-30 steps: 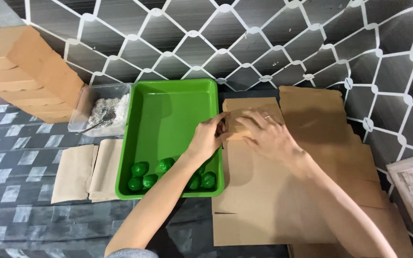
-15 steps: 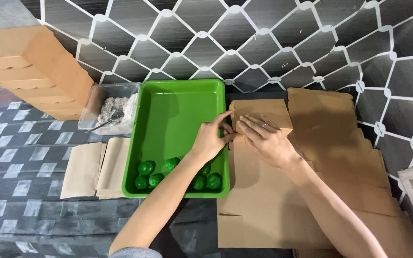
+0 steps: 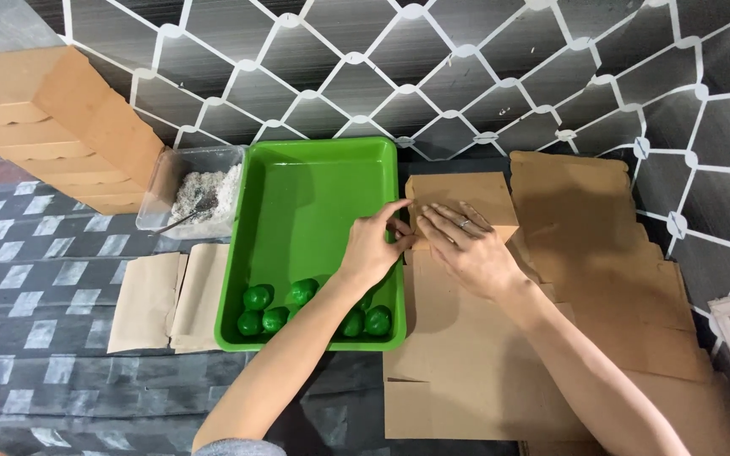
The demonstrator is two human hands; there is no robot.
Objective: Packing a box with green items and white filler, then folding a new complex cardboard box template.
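Both hands press a small flat cardboard box (image 3: 460, 201) beside the green plastic tray's (image 3: 314, 194) right rim. The left hand (image 3: 375, 245) pinches its near-left corner; the right hand (image 3: 466, 249) lies flat, fingers spread. Open cardboard sheets (image 3: 585, 253) lie right.

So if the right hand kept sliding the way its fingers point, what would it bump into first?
The right hand lies on the flat cardboard box, fingers pointing up-left toward the left hand. It would probably meet the left hand's fingers first, then the green tray rim beyond.
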